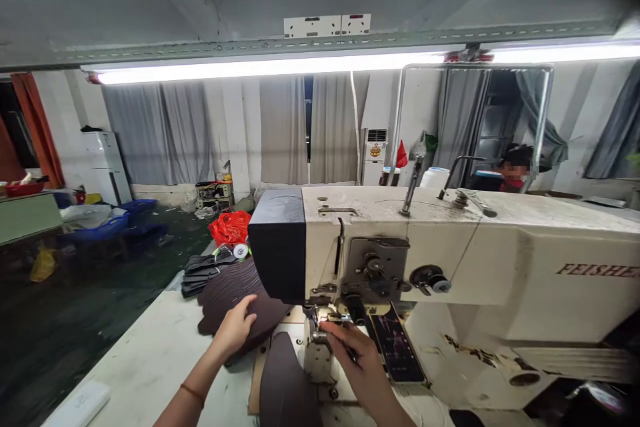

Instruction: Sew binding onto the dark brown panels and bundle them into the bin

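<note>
Where the left hand (237, 329) is: at the near side of the stack of dark pieces (235, 290), thumb and index finger parted, the other fingers loosely curved (whether it touches the top piece, I cannot tell).
Right hand (356, 350): below the head of the sewing machine (475, 253), fingers bent, their tips at small metal parts by the post (320, 361); whether they pinch anything cannot be told.
Stack of dark pieces: fanned out on the pale table (145, 347), left of the machine, its overlapping edges wavy.
Single dark piece (287, 387): between the two forearms, just left of the post, one end rounded.
Sewing machine: off-white, with red lettering cut off at the right edge of view.
Phone (397, 347): tilted beyond the right hand, its dark screen lit with small markings.
Beyond the stack: a black bundle (200, 273) and a bright red bag (230, 227).
Table corner: a white box (83, 405) at lower left.
Background: a person (511, 183), partly hidden behind the machine.
</note>
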`<state>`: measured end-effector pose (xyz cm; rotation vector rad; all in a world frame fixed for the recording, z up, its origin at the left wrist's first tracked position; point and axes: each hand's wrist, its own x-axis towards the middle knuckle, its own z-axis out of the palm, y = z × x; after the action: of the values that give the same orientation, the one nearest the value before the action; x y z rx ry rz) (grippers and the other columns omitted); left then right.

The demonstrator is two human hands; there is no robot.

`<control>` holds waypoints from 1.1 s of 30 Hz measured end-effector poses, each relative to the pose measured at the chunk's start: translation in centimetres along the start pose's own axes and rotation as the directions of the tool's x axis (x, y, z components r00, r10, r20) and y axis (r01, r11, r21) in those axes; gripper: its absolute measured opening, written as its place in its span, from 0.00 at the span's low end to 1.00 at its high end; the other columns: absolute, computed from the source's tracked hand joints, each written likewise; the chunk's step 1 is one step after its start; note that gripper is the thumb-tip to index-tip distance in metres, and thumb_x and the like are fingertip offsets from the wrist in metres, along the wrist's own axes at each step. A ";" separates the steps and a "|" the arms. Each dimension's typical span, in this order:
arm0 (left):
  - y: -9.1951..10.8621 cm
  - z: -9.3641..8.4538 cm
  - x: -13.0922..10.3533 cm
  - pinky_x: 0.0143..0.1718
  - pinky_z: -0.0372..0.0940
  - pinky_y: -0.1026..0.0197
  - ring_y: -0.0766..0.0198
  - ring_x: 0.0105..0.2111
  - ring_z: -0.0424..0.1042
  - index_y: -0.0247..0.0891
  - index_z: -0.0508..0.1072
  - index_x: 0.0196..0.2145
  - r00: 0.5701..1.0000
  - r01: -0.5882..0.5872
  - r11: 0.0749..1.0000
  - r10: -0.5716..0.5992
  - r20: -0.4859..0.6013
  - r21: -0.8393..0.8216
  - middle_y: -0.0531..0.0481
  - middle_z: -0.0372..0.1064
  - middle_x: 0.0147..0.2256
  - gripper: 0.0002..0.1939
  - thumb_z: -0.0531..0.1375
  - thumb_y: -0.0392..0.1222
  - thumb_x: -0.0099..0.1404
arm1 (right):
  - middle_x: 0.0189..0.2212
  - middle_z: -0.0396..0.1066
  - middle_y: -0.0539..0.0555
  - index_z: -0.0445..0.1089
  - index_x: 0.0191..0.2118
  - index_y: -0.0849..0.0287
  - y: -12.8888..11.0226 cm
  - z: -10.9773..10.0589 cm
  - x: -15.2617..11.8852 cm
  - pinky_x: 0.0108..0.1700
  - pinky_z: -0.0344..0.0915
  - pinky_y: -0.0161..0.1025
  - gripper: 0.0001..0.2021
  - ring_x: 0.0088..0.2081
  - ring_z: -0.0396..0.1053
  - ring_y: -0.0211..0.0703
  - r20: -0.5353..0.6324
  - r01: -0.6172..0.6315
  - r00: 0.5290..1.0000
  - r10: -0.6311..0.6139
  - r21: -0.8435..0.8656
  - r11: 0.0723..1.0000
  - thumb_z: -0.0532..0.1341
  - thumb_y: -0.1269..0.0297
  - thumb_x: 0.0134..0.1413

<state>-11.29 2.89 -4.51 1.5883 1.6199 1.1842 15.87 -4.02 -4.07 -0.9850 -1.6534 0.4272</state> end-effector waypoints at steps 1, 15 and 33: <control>-1.5 -0.4 -0.1 0.47 0.59 0.53 0.48 0.43 0.70 0.37 0.74 0.41 1.000 0.020 0.994 -0.021 0.010 0.107 0.43 0.74 0.36 0.17 0.59 0.33 0.51 | 0.33 0.76 0.56 0.77 0.41 0.53 0.0 0.0 0.1 0.35 0.72 0.34 0.13 0.34 0.75 0.44 -0.007 0.002 1.000 -0.002 0.009 1.000 0.57 0.57 0.58; -0.6 5.8 -12.2 0.56 0.51 0.51 0.38 0.57 0.57 0.31 0.62 0.57 0.940 -0.012 0.937 -0.108 0.324 0.350 0.31 0.63 0.54 0.44 0.67 0.42 0.41 | 0.33 0.75 0.55 0.75 0.43 0.54 0.8 0.2 -0.5 0.36 0.70 0.35 0.11 0.35 0.73 0.43 0.027 -0.028 0.999 0.029 -0.028 0.999 0.58 0.61 0.59; 8.4 3.9 -7.7 0.29 0.61 0.66 0.66 0.26 0.69 0.34 0.74 0.27 0.891 0.435 0.694 -0.241 0.383 -0.574 0.51 0.74 0.25 0.21 0.72 0.51 0.38 | 0.37 0.77 0.56 0.75 0.45 0.53 1.3 0.4 -0.4 0.41 0.72 0.35 0.12 0.37 0.75 0.43 -0.029 0.065 0.997 -0.067 -0.042 0.997 0.60 0.63 0.57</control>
<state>-2.94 -4.70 -0.22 0.8952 1.0725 1.0864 16.03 -3.52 -5.34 -0.9594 -1.6678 0.3340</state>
